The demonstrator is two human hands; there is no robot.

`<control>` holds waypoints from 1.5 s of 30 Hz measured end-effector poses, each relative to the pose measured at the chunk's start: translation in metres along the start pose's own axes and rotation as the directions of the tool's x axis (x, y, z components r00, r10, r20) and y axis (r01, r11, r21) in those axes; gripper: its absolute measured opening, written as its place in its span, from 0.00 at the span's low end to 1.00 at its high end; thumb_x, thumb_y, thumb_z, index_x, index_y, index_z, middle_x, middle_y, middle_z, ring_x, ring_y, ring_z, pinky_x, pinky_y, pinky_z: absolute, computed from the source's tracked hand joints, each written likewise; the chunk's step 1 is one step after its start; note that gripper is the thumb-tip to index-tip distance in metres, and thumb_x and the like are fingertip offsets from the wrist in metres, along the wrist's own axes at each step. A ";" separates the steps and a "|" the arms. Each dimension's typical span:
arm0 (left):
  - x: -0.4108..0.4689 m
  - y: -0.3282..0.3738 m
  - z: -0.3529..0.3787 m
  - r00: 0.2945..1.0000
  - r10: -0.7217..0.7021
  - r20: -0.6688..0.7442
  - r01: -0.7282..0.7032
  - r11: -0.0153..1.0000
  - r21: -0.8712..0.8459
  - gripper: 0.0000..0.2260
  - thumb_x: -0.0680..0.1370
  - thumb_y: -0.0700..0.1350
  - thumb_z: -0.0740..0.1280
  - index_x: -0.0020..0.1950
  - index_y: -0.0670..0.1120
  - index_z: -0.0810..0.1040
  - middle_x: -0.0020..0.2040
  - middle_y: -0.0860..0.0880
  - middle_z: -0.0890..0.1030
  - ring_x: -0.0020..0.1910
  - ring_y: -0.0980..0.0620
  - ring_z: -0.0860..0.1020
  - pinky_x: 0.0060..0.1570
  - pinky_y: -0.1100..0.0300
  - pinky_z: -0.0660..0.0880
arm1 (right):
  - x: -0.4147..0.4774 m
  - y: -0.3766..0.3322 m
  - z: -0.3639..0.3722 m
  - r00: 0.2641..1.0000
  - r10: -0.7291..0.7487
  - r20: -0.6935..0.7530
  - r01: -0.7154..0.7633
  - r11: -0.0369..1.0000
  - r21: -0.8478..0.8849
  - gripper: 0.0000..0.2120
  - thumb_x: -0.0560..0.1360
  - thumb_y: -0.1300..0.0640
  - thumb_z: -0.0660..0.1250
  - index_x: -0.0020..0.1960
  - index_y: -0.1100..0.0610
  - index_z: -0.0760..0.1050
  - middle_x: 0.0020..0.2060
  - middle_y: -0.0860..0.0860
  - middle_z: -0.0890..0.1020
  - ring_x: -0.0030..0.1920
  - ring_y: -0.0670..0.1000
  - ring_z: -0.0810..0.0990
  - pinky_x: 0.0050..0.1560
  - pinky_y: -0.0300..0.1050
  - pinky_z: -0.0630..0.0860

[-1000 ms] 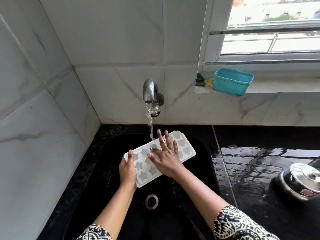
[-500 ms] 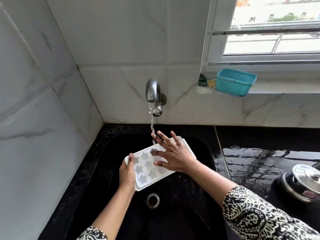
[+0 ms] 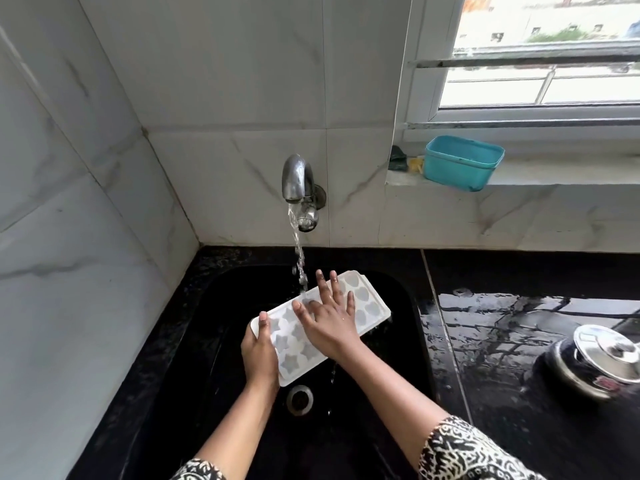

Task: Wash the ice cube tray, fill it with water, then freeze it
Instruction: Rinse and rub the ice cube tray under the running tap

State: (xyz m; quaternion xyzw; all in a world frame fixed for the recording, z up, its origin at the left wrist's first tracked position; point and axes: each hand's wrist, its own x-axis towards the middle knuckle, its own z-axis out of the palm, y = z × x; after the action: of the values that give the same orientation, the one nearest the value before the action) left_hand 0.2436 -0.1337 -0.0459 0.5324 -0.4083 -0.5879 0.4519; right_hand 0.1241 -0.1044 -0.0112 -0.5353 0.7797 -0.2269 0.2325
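One ice cube tray, left hand clamped on its edge, right hand flat, fingers apart

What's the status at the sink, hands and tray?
Left hand grips ice cube tray end. Right hand flat on its cavities. Tap running. Nothing obstructing.

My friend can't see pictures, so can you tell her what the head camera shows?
Two bare hands wash a white plastic ice cube tray under water running from a silver metal wall tap over a black sink: the left hand grips its near end, the right hand lies flat on top. A teal plastic tub sits on the windowsill.
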 end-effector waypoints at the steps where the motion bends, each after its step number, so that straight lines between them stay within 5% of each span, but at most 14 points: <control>1: -0.001 0.002 -0.001 1.000 0.006 0.004 -0.006 1.000 -0.004 0.09 0.80 0.55 0.61 0.50 0.53 0.77 0.51 0.46 0.83 0.50 0.47 0.82 0.49 0.53 0.78 | 0.001 -0.001 -0.003 0.999 0.034 0.027 -0.035 0.997 0.065 0.30 0.80 0.37 0.44 0.62 0.52 0.77 0.77 0.45 0.37 0.73 0.45 0.27 0.71 0.56 0.29; 4: 0.005 0.008 -0.009 1.000 0.013 -0.018 -0.014 0.999 -0.041 0.16 0.79 0.57 0.62 0.58 0.47 0.77 0.53 0.46 0.83 0.52 0.48 0.82 0.49 0.55 0.78 | -0.002 0.000 -0.013 0.997 0.052 0.051 -0.059 0.986 0.154 0.28 0.80 0.37 0.46 0.59 0.51 0.79 0.76 0.45 0.36 0.72 0.45 0.26 0.70 0.55 0.29; 8: 0.025 0.018 -0.017 0.995 -0.040 -0.090 0.030 0.994 -0.109 0.18 0.79 0.56 0.62 0.60 0.43 0.75 0.56 0.43 0.81 0.53 0.44 0.80 0.55 0.49 0.77 | -0.011 0.014 -0.020 1.000 -0.002 -0.029 0.001 1.000 -0.020 0.23 0.79 0.38 0.52 0.65 0.49 0.74 0.75 0.45 0.34 0.70 0.44 0.24 0.71 0.56 0.29; 11: 0.029 0.023 -0.018 0.998 -0.008 -0.070 0.001 0.994 -0.105 0.18 0.79 0.56 0.62 0.61 0.45 0.74 0.54 0.47 0.81 0.52 0.49 0.80 0.51 0.54 0.77 | -0.015 0.024 -0.017 0.992 -0.091 -0.088 0.088 0.996 -0.035 0.19 0.80 0.43 0.56 0.68 0.46 0.70 0.76 0.46 0.35 0.71 0.45 0.24 0.73 0.57 0.32; 15: 0.028 0.022 -0.010 0.999 0.004 -0.051 -0.009 0.994 -0.110 0.15 0.79 0.56 0.62 0.59 0.48 0.75 0.49 0.50 0.81 0.47 0.53 0.80 0.42 0.59 0.76 | -0.012 0.018 -0.005 0.964 -0.260 -0.056 0.251 0.959 -0.131 0.17 0.80 0.46 0.58 0.68 0.44 0.69 0.74 0.46 0.32 0.70 0.47 0.22 0.71 0.56 0.29; 18: 0.027 0.021 -0.004 0.999 0.000 -0.034 -0.005 0.991 -0.134 0.13 0.80 0.55 0.62 0.57 0.47 0.75 0.49 0.49 0.81 0.46 0.52 0.81 0.41 0.58 0.76 | -0.005 0.014 0.000 0.973 -0.228 -0.028 0.218 0.952 -0.214 0.20 0.79 0.44 0.57 0.71 0.45 0.66 0.72 0.46 0.28 0.69 0.46 0.21 0.72 0.61 0.33; 23: 0.029 0.022 0.002 0.998 -0.010 -0.063 0.001 0.989 -0.147 0.09 0.80 0.53 0.62 0.48 0.49 0.76 0.46 0.46 0.81 0.43 0.49 0.81 0.39 0.56 0.77 | -0.004 0.002 0.013 0.972 -0.218 -0.087 0.197 0.960 -0.199 0.26 0.80 0.42 0.54 0.73 0.53 0.64 0.74 0.47 0.29 0.69 0.44 0.21 0.71 0.55 0.27; 26: 0.031 0.020 -0.002 0.999 0.003 -0.050 -0.009 0.993 -0.121 0.09 0.80 0.54 0.63 0.49 0.50 0.77 0.47 0.46 0.82 0.45 0.48 0.82 0.43 0.55 0.78 | -0.004 0.005 0.008 0.976 -0.204 -0.072 0.194 0.972 -0.130 0.22 0.80 0.42 0.53 0.69 0.50 0.69 0.75 0.46 0.31 0.68 0.43 0.21 0.72 0.56 0.28; 29: 0.030 0.017 -0.004 0.999 0.020 -0.035 -0.023 0.995 -0.094 0.09 0.79 0.56 0.63 0.49 0.52 0.77 0.49 0.48 0.82 0.47 0.50 0.81 0.46 0.54 0.77 | -0.001 0.018 -0.003 0.951 -0.298 -0.082 0.263 0.919 -0.295 0.20 0.80 0.40 0.52 0.61 0.47 0.76 0.76 0.46 0.36 0.71 0.43 0.24 0.71 0.57 0.29; 33: 0.024 0.019 0.004 0.999 -0.010 -0.047 0.004 0.992 -0.125 0.10 0.80 0.54 0.62 0.50 0.48 0.77 0.45 0.47 0.82 0.41 0.51 0.82 0.37 0.59 0.77 | 0.002 0.012 0.004 0.897 -0.368 -0.243 0.236 0.865 -0.442 0.25 0.78 0.37 0.50 0.52 0.52 0.80 0.77 0.51 0.43 0.75 0.47 0.32 0.71 0.56 0.27; 37: 0.029 0.019 0.005 0.998 0.021 -0.063 -0.027 0.995 -0.099 0.17 0.80 0.54 0.62 0.56 0.42 0.78 0.47 0.44 0.83 0.44 0.47 0.83 0.37 0.60 0.76 | -0.002 -0.015 0.012 0.987 -0.110 -0.113 0.104 0.993 -0.059 0.32 0.79 0.38 0.48 0.71 0.62 0.65 0.74 0.48 0.30 0.69 0.44 0.20 0.70 0.54 0.25; 39: 0.029 0.022 0.002 0.996 0.045 -0.079 -0.052 0.994 -0.092 0.16 0.80 0.54 0.62 0.55 0.41 0.77 0.46 0.46 0.83 0.44 0.48 0.83 0.35 0.62 0.77 | -0.005 -0.015 0.012 0.992 -0.104 -0.076 0.106 0.994 0.020 0.31 0.80 0.39 0.50 0.75 0.59 0.60 0.74 0.47 0.30 0.69 0.44 0.20 0.70 0.52 0.26; 45: 0.026 0.024 -0.011 0.998 0.041 -0.046 -0.044 0.997 -0.069 0.14 0.80 0.55 0.62 0.57 0.46 0.76 0.47 0.50 0.82 0.45 0.54 0.81 0.41 0.61 0.76 | 0.001 0.017 -0.012 0.914 -0.406 0.006 0.391 0.875 -0.285 0.20 0.80 0.41 0.51 0.62 0.48 0.76 0.76 0.46 0.36 0.71 0.43 0.24 0.68 0.51 0.23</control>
State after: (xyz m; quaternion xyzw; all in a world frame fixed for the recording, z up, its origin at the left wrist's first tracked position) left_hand 0.2557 -0.1651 -0.0309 0.5203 -0.3887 -0.5801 0.4916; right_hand 0.1041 -0.0983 -0.0117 -0.7055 0.6828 -0.1716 0.0815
